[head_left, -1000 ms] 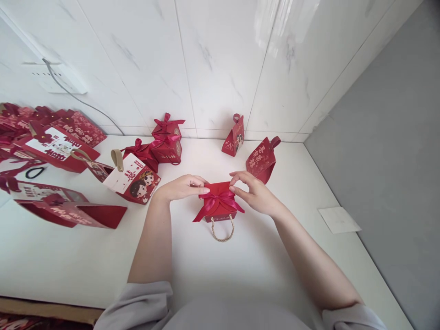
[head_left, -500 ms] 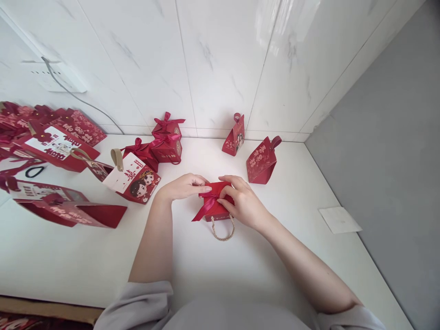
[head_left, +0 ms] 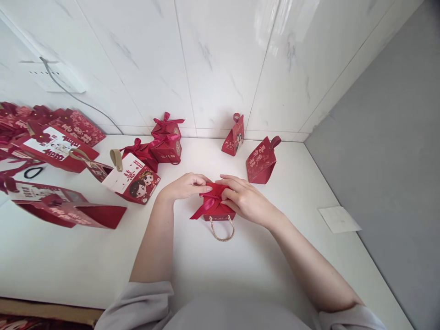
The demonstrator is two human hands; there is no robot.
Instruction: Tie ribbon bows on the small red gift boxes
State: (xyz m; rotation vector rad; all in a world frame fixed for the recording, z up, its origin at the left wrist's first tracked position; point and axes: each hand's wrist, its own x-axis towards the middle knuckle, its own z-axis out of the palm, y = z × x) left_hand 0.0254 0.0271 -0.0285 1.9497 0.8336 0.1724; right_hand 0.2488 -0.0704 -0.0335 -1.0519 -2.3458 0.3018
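A small red gift box (head_left: 219,211) stands on the white counter in front of me, a twisted rope handle (head_left: 222,239) lying out toward me. Across its top runs a magenta satin ribbon (head_left: 202,210), one tail hanging over the near left side. My left hand (head_left: 190,185) is closed at the box's upper left edge, thumb on top and fingers partly hidden behind. From the right, my right hand (head_left: 244,198) has its thumb and fingers bent together on the ribbon at the top right; the fingertips are partly covered.
Several red gift boxes (head_left: 167,149) with bows stand near the tiled wall. Two handled boxes (head_left: 261,160) are at the back right. More red boxes (head_left: 51,149) crowd the left, near a black loop (head_left: 33,172). A white paper (head_left: 338,220) lies by the right edge.
My right hand has shifted slightly right, away from the ribbon's middle, and more of the box top shows. My left hand has stayed nearly still.
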